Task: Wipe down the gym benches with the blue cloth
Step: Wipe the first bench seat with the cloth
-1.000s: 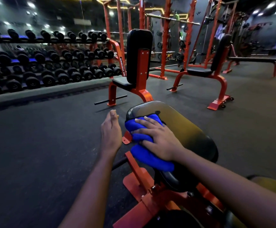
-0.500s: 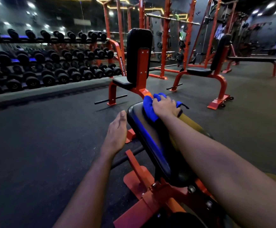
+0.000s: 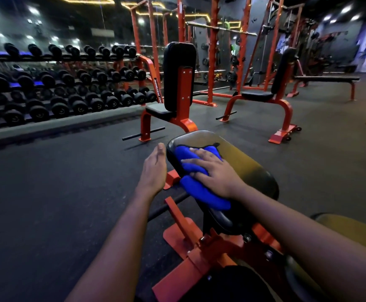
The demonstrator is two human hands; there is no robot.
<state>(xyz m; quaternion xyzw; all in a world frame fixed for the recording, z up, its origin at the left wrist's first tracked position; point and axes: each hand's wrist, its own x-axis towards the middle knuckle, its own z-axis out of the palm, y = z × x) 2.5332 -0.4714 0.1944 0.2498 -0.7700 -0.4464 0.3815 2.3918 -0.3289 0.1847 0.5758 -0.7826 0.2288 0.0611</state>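
**Cloth pulled back from the pad's far end**

Half a second ago the right hand [image 3: 214, 173] had pushed the cloth [image 3: 201, 192] out to the far tip of the near bench's pad [image 3: 249, 168]. Now hand and cloth sit nearer, on the left side of the pad's upper half, about where they were a second ago. That reads as one full out-and-back stroke along the pad.

The right hand lies flat on the bunched cloth with fingers spread and fairly straight, pressing it down rather than gripping it. Part of the cloth spills over the pad's left edge below the palm. The left hand [image 3: 153, 171] holds nothing; its fingers are straight and it hovers just beside the pad's left edge, much as before. Whether it touches the pad I cannot tell.

For the task, the left strip of this pad looks covered, while the right side, with its dull yellowish sheen, probably still needs passes. Two upright benches [image 3: 178, 83] [image 3: 280, 73] and a flat bench [image 3: 326, 78] stand well apart across the floor, with no cloth near them, so most of the job likely lies ahead.
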